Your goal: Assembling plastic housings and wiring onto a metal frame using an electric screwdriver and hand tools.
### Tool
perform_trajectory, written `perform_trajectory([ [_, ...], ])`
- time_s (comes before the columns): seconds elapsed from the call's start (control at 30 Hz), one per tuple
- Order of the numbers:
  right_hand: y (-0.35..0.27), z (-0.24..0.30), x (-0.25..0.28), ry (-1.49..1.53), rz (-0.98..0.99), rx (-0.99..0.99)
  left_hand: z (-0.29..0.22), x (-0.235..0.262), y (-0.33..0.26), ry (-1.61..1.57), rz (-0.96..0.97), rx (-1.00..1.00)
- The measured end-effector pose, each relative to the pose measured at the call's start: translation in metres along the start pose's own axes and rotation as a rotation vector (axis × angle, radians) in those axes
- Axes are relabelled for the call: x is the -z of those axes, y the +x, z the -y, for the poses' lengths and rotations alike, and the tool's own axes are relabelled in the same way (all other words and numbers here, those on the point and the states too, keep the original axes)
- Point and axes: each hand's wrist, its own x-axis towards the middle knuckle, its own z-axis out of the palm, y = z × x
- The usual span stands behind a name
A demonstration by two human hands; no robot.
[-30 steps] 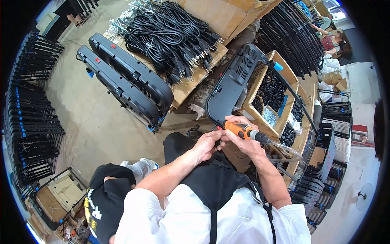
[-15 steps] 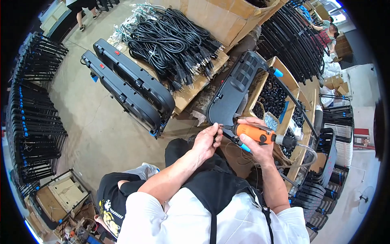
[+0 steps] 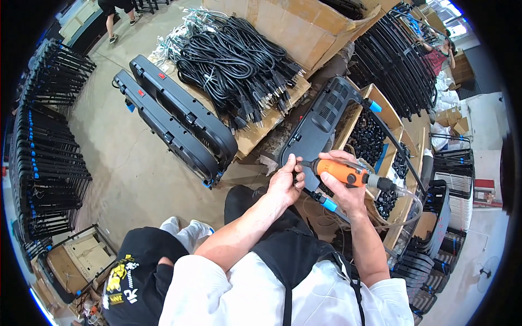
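Both hands [image 3: 315, 185] higher than before, orange screwdriver [image 3: 342, 172] on black panel [image 3: 321, 125]

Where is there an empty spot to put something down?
The bare concrete floor is free between the black racks on the left and the two long black cases. Everywhere else is crowded: cables cover the cardboard, small parts fill the boxes, and both hands work at the black panel.
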Motion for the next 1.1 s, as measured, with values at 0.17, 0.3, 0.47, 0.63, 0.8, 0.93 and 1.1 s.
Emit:
perform_trajectory([
  [0.17, 0.031, -0.012, -0.008, -0.066, -0.028, 0.034, 0.000, -0.014, 0.000, 0.081, -0.087, -0.083],
  [0.3, 0.055, -0.020, -0.015, -0.116, -0.032, 0.041, 0.000, 0.001, -0.014, 0.217, -0.111, -0.061],
  [0.47, 0.072, -0.032, -0.022, -0.088, 0.036, 0.071, -0.004, 0.016, -0.021, 0.373, -0.005, -0.066],
  [0.63, 0.083, -0.030, -0.028, -0.277, 0.136, 0.122, -0.004, 0.025, -0.026, 0.417, 0.056, -0.075],
  [0.8, 0.080, -0.035, -0.025, -0.224, 0.167, 0.073, -0.005, 0.027, -0.036, 0.403, 0.083, -0.067],
  [0.93, 0.082, -0.038, -0.023, -0.219, 0.200, 0.092, -0.009, 0.026, -0.041, 0.456, 0.105, -0.074],
  [1.1, 0.093, -0.034, -0.024, -0.223, 0.224, 0.101, -0.010, 0.027, -0.039, 0.549, 0.105, -0.106],
])
